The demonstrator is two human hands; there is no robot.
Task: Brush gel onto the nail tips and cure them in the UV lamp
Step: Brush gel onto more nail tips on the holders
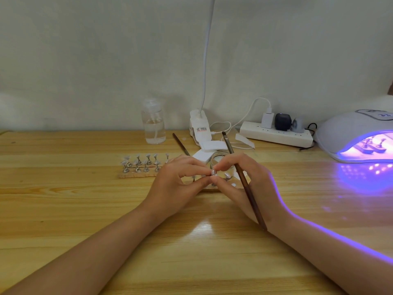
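Hands meeting at centre frame: your left hand point(180, 182) and right hand point(240, 184) are pinching one nail tip point(213, 172), the brush point(242, 179) tucked in the right. At far right, the UV lamp point(340, 133) is glowing over some stands; the rack point(140, 167) left of centre is waiting.

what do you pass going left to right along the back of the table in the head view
clear pump bottle → spare brush lying on the table → white clip lamp base → power strip with plugs in it → UV lamp, lit purple, with nail stands inside
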